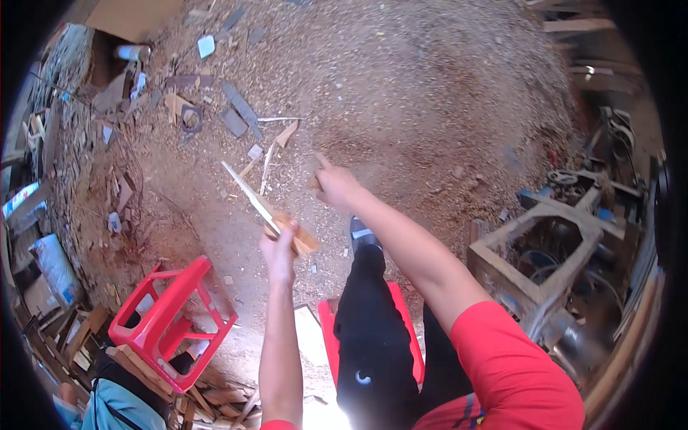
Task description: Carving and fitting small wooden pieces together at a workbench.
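Observation:
My left hand (279,247) grips a long pale wood strip (247,189) together with a broader yellowish wooden piece (304,242), the strip slanting up to the left. My right hand (333,183) is up and to the right of it, index finger stretched forward and the other fingers curled around something small and tan that I cannot make out. Below the right hand is my shoe (362,233) on the dusty floor. Loose wood offcuts (287,134) lie just beyond both hands, with grey flat pieces (240,107) farther left.
A red plastic stool (193,276) lies at lower left, another (408,330) is under me. A heavy metal machine frame (530,240) fills the right. Scrap wood (89,330) and bags (54,269) crowd the left edge, where a person in teal (118,405) appears.

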Motion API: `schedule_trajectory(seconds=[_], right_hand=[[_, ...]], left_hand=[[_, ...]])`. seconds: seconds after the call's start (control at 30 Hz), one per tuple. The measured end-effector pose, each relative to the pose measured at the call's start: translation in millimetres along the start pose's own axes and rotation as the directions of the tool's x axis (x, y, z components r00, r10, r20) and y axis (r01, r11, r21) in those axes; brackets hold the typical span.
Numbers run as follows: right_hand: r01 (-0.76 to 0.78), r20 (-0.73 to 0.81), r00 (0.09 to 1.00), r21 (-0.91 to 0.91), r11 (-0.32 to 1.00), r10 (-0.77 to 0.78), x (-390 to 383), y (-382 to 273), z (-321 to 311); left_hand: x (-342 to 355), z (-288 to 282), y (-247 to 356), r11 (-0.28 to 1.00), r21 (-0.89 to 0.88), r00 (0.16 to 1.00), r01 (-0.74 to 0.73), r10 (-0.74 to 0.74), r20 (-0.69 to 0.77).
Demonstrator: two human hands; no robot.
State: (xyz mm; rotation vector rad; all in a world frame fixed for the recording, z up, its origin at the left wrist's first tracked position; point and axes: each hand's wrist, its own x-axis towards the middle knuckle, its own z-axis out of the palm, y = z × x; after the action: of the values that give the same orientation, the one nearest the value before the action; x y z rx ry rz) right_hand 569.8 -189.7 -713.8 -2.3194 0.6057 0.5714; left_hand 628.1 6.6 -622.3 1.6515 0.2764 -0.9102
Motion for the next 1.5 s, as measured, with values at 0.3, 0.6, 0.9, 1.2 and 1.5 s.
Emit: schedule_trajectory(seconds=[0.3,0.6,0.9,1.2,1.5], right_hand=[[0.105,0.133,0.989,-0.351,0.931,-0.062,144,4,20],[0.065,-0.243,0.97,0.273,0.96,0.003,-13,13,11],[0.266,-0.627,0.775,0.447,0.854,0.087,-285,-94,-141],[0.235,-0.84,0.536,0.245,0.941,0.085,-505,-177,-156],[0.318,-0.918,0.386,0.23,0.92,0.096,-745,-241,-130]], left_hand=[[-7,-2,-62,0.989,0.016,0.984,0.144,-0.141,-0.105],[-58,6,-10,0.999,0.007,0.997,0.039,-0.039,-0.061],[-177,22,125,0.924,-0.081,0.886,-0.373,0.381,0.264],[-332,49,175,0.686,-0.086,0.609,-0.722,0.691,0.39],[-542,83,223,0.43,-0.429,0.263,-0.795,0.88,0.395]])
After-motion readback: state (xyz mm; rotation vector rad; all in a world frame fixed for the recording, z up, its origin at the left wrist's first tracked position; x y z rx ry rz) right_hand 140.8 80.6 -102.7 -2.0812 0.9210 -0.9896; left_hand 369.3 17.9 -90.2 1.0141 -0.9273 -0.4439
